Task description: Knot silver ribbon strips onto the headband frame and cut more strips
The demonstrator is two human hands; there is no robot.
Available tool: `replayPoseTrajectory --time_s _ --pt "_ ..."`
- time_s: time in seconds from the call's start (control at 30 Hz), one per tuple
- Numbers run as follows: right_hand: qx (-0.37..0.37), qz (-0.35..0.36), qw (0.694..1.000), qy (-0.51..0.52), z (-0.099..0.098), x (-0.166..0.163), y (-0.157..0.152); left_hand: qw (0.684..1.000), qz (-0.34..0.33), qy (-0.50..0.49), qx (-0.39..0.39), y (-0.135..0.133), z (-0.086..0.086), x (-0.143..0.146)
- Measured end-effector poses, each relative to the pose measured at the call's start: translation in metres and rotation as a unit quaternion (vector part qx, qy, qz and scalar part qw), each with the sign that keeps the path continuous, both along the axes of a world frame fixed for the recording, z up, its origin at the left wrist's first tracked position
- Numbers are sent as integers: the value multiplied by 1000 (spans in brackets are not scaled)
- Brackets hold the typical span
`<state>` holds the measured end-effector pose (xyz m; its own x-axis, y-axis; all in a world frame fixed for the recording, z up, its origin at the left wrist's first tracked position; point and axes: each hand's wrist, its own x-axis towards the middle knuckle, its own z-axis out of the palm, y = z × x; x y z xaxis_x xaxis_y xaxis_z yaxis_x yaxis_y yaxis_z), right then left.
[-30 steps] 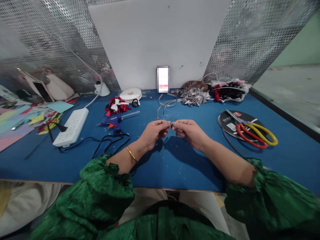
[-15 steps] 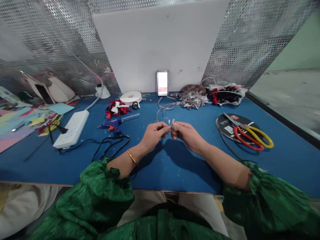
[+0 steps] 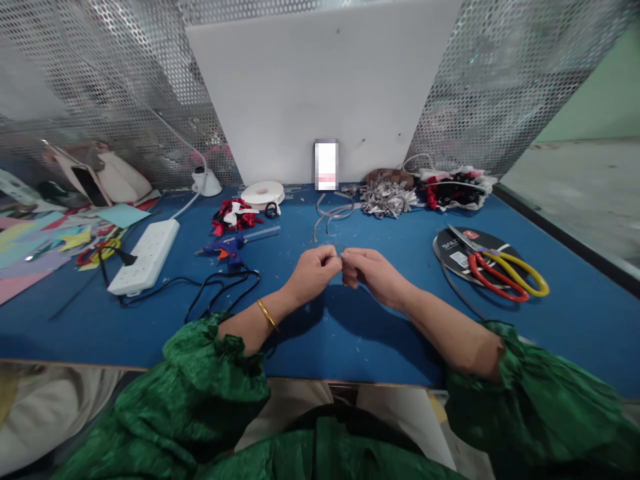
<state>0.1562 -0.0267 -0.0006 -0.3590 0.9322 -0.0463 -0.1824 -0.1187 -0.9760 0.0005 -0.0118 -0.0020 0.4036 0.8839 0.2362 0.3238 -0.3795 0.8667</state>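
Observation:
My left hand and my right hand meet fingertip to fingertip above the middle of the blue table, both closed in a pinch. The small piece of grey ribbon that showed between them half a second ago is now hidden by the fingers. Just beyond my hands, loose lengths of grey ribbon lie curled on the table. A pile of tied grey ribbon bows sits behind them to the right.
At left are a blue glue gun, a white power strip, red and white bows and a white ribbon spool. Scissors rest on a black spool at right. A phone stands against the white board.
My fingers have closed further around the grey ribbon, so its upright ends no longer show. My left fingers have curled in more. The things on the table have stayed put.

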Motion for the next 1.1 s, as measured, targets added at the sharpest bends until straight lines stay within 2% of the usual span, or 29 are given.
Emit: replayPoseTrajectory --time_s 0.07,0.13,0.2,0.27,0.33,0.37,0.4,0.47,0.57,0.63,0.73,0.83,0.9,0.97,1.03,1.1 --pt "-109 -2 993 39 0 0 0 998 -35 29 42 0 -1 1" --pt "-211 -17 976 59 1 -1 0 985 -64 89 134 2 -1 0" --pt "-275 -32 958 73 3 -2 0 950 -83 160 255 5 -1 -3" --pt "-306 -32 947 91 6 -2 0 899 -103 224 361 10 -1 -6" --pt "-327 -22 939 107 9 -1 0 857 -122 266 424 14 1 -9" --pt "-338 -15 934 114 10 0 1 845 -133 277 437 16 1 -10" --pt "-348 -5 930 123 10 1 2 844 -141 277 437 16 2 -10" --pt "-358 20 922 147 11 5 4 877 -137 249 387 16 3 -10" --pt "-325 43 925 190 9 10 4 962 -89 145 216 11 3 -7" --pt "-267 23 941 206 7 10 2 992 -62 67 89 8 3 -5" --pt "-157 -21 967 198 4 6 -2 997 -47 -32 -59 6 3 -3" --pt "-81 -50 984 152 2 2 -3 984 -38 -109 -138 6 2 -2" --pt "-71 -57 987 134 1 2 -3 979 -45 -123 -156 6 1 -1" --pt "-96 -50 986 129 0 3 -1 987 -49 -88 -129 5 0 0" --pt "-145 -37 982 111 -1 3 0 998 -45 -12 -49 5 0 0" --pt "-193 -26 977 83 -1 3 1 996 -41 69 47 5 0 0"
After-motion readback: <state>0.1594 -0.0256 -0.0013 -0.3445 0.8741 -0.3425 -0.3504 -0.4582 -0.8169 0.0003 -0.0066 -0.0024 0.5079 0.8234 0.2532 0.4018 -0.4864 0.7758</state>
